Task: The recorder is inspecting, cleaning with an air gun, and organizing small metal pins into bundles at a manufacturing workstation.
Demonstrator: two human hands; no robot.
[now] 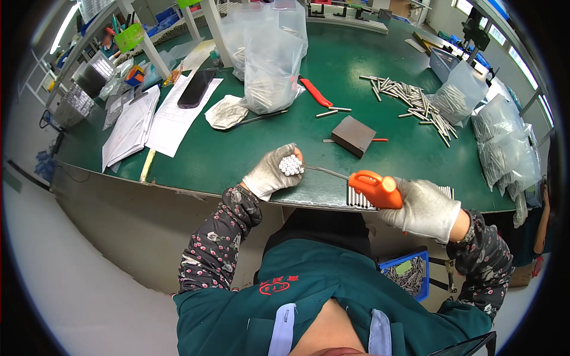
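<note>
My left hand, in a whitish work glove, is closed round a bundle of thin metal rods, whose bright ends face up. In my gloved right hand is an orange tool with a looped grip and a long, thin, bent metal tube; its exact kind is unclear. The tube's tip reaches the edge of the bundle, though whether they touch I cannot tell. Under the orange tool, a row of rods lies side by side along the table's front edge, partly hidden by the tool and my right hand.
Beyond my hands sit a dark block, red-handled pliers and a loose rod pile. Bags of rods stand behind, more bags at right. Papers and a phone lie left. A blue crate stands below.
</note>
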